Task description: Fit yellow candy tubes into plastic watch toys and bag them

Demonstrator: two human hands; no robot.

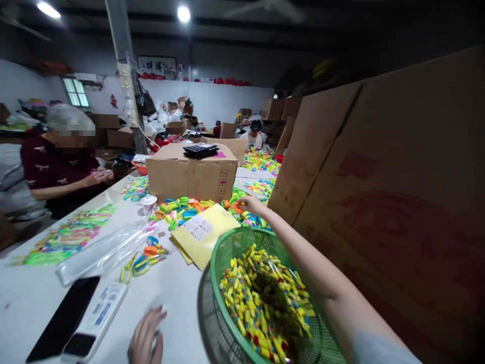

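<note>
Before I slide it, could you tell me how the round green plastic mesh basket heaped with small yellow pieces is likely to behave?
The round green plastic mesh basket probably flexes, since its wall is thin openwork. Heaped with small yellow pieces, it likely feels bottom-heavy and slides rather than tips. A jolt could spill loose pieces, as the pile nears the rim.

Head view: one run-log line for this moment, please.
right hand: reaching into coloured clips | left hand: flat on table | green basket: near, filled with small pieces
</note>
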